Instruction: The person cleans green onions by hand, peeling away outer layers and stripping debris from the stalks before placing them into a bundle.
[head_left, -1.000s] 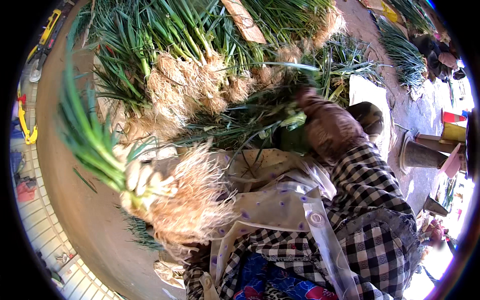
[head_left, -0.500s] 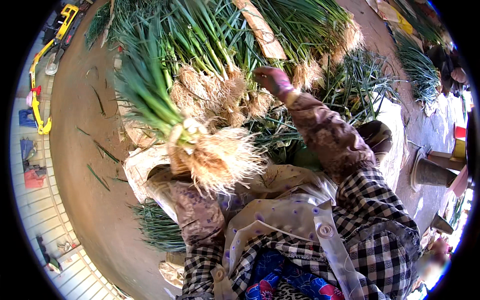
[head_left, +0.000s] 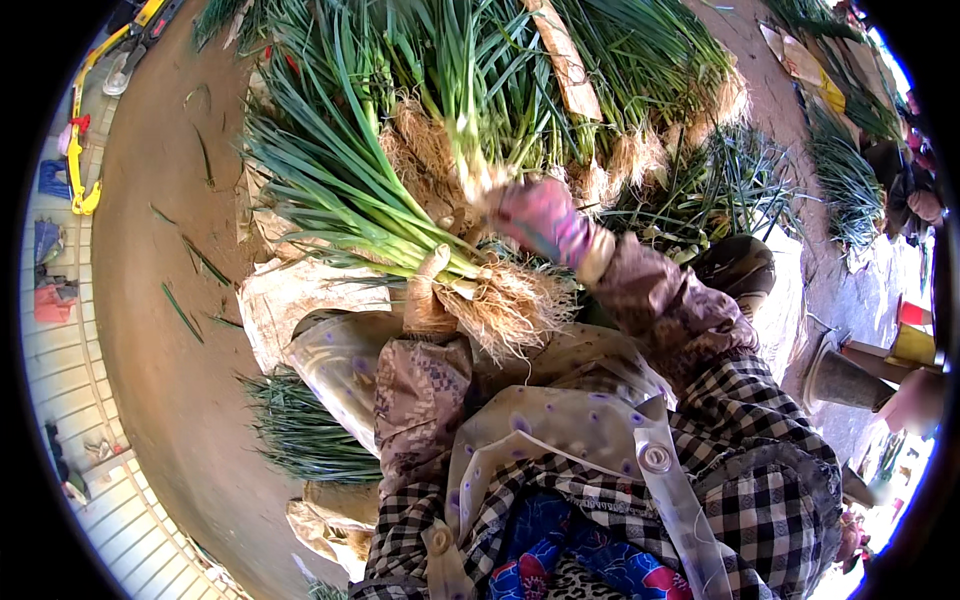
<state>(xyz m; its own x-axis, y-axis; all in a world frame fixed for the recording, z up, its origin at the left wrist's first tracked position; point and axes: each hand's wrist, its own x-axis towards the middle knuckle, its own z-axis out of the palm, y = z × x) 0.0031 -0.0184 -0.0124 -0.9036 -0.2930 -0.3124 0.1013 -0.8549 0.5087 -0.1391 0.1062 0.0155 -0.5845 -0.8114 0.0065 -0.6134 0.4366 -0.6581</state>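
A bunch of green onions (head_left: 390, 230) lies slanted across my left hand (head_left: 429, 295), its leaves toward the upper left and its pale, stringy roots over my lap. My left fingers are wrapped round the stalks just above the roots. My right hand (head_left: 540, 215), in a colourful patterned glove and blurred by motion, grips the white lower ends of more green onions (head_left: 468, 150) at the front of the pile. Its fingertips are partly hidden. Beyond both hands spreads the large pile of green onions (head_left: 650, 60), roots facing me.
A pale wooden strip (head_left: 565, 60) lies across the pile. Loose leaves (head_left: 700, 190) are heaped to the right. Another green onion bundle (head_left: 305, 430) sits by my left side. Stray leaves dot the brown floor (head_left: 150, 300). Grey cone-shaped object (head_left: 845, 380) stands at the right.
The bunch in my left hand has swung lower, its leaves tipping left and its roots moving right. My right hand has come nearer me and closed on stalks from the pile.
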